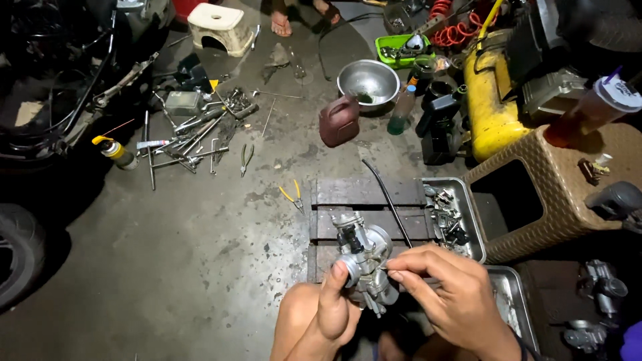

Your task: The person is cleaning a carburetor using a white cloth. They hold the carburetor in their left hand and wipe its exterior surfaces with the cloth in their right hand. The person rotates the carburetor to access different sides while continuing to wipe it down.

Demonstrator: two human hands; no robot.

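Left hand (334,304) grips a silver carburetor (364,257) from below, thumb over its round mouth; right hand (451,294) pinches a thin pin-like part at the carburetor's right side, fingertips closed on it. Both are held above a dark wooden pallet (364,214) near centre. Right of it sits a metal tray (455,217) of small parts; farther off, a steel bowl (368,81), a dark red jug (339,120), and yellow-handled pliers (293,196) left of the pallet.

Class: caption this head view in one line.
Left hand holds a carburetor; right hand pinches a small part against it.
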